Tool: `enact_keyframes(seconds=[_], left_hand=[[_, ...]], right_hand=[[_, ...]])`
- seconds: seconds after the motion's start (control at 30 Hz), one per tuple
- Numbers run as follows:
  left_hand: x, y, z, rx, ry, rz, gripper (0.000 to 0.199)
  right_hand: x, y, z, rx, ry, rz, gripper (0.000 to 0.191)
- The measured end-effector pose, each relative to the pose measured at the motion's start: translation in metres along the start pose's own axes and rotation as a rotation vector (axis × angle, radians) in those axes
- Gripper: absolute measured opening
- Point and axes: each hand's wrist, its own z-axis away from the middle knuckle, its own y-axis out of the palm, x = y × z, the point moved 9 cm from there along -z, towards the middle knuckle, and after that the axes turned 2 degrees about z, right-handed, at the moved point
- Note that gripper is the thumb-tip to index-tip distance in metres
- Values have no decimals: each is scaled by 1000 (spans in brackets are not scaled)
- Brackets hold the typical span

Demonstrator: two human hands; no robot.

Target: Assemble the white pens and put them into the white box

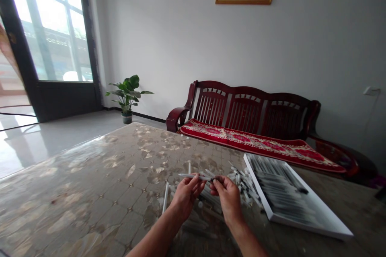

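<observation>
Both hands hold one slim pen (184, 175) level above the table. My left hand (187, 193) pinches its clear barrel near the middle, with the pointed end sticking out to the left. At the dark right end, the fingers of my right hand (228, 196) are closed around the pen, hiding that tip. Under and behind the hands lies a loose pile of clear pen parts (211, 198), partly covered by my wrists. Small clear and black pieces, apparently pen caps (245, 184), are scattered to the right. A white pen barrel (165, 197) lies left of my left hand.
A shallow white box (319, 225) with rows of dark-tipped pens stands to the right. The table (114, 184) has a flower-patterned cover. Behind it are a dark red wooden bench (232, 108) with a red seat cloth and a potted plant (127, 117).
</observation>
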Motion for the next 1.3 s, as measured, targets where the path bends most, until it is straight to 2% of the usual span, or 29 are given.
enact_keyframes(seconds=[0.23,0.47,0.53,0.67,0.8,0.93,1.1,1.17,1.3], left_hand=[[1,2,3,-1,-2,-40,10],[1,-2,2,4,49,-53,8],[0,-1,2,24,72,-62,13],[0,1,5,58,110,-75,32],[0,2,7,71,133,-88,44],[0,6,10,105,163,-153,46],[-4,10,12,121,204,-222,46],[-5,8,12,91,204,-218,46],[-4,10,14,104,196,-229,46]], right_hand=[[0,1,1,-29,-40,-20,36],[0,3,2,-5,-147,177,32],[0,5,3,3,-181,282,32],[13,6,10,-58,-350,512,31],[19,7,13,-114,-432,650,41],[15,6,10,-89,-349,581,54],[-6,11,7,77,3,329,62],[-2,12,8,124,-5,301,64],[12,11,9,151,-148,323,60]])
